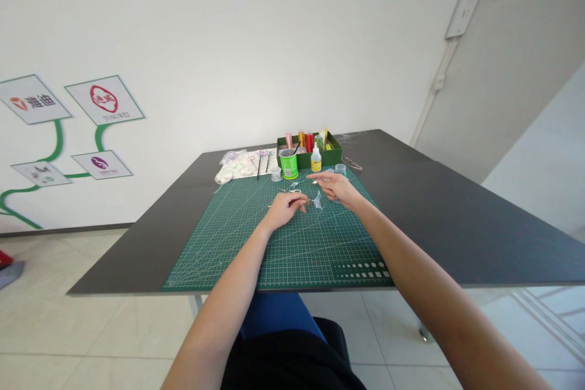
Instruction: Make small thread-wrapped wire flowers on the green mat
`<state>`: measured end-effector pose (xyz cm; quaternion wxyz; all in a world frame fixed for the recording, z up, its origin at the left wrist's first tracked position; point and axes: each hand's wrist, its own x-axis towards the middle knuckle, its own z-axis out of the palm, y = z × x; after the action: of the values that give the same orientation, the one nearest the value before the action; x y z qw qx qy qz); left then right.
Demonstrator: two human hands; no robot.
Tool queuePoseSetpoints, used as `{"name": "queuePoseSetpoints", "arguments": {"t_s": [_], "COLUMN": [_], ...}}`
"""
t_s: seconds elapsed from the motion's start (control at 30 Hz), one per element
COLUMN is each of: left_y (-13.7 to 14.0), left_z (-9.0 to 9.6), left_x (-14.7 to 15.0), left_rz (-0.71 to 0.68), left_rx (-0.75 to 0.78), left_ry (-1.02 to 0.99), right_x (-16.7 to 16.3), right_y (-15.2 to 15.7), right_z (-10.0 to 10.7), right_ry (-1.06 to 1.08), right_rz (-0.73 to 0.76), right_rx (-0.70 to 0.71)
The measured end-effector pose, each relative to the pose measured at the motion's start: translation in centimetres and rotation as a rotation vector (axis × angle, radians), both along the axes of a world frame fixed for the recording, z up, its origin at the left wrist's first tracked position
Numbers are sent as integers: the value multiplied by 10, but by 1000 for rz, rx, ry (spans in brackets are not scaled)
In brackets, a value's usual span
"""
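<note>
Pinching the thin stem of a pale blue petal-like piece (pixel 318 200), the left hand (pixel 287 208) rests low over a green gridded cutting mat (pixel 315 244); the piece points rightward from its fingertips. Just beyond, the right hand (pixel 337 187) extends its index finger leftward; whether it grips anything cannot be told. Behind the hands stand a bright green can (pixel 289 166), a bottle with a yellow label (pixel 315 160) and a dark green box (pixel 337 155) of colored spools.

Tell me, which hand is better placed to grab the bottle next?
Probably the right hand: it's nearer the bottle, while the left hand seems to pinch the blue piece.
</note>
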<state>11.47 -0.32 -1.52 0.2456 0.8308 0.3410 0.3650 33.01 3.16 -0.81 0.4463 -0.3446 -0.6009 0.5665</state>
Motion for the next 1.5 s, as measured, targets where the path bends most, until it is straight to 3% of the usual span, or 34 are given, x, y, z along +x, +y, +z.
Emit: {"name": "queuePoseSetpoints", "arguments": {"t_s": [0.37, 0.53, 0.77, 0.97, 1.23, 1.5], "left_y": [3, 6, 2, 3, 6, 7], "left_z": [1, -2, 0, 0, -2, -2], "left_x": [-2, -3, 1, -1, -5, -9], "left_rz": [147, 189, 168, 230, 374, 513], "left_rx": [15, 41, 37, 32, 53, 71], "left_ry": [-138, -106, -39, -66, -75, 58], "right_x": [-4, -3, 3, 2, 4, 2], "right_y": [3, 7, 11, 12, 3, -9], "right_z": [-6, -10, -14, -17, -10, 5], "right_ry": [-187, -239, -259, -312, -455, -318], "right_rz": [-19, -15, 25, 23, 291, 487], "right_rx": [-91, -160, -158, -179, -117, -93]}}
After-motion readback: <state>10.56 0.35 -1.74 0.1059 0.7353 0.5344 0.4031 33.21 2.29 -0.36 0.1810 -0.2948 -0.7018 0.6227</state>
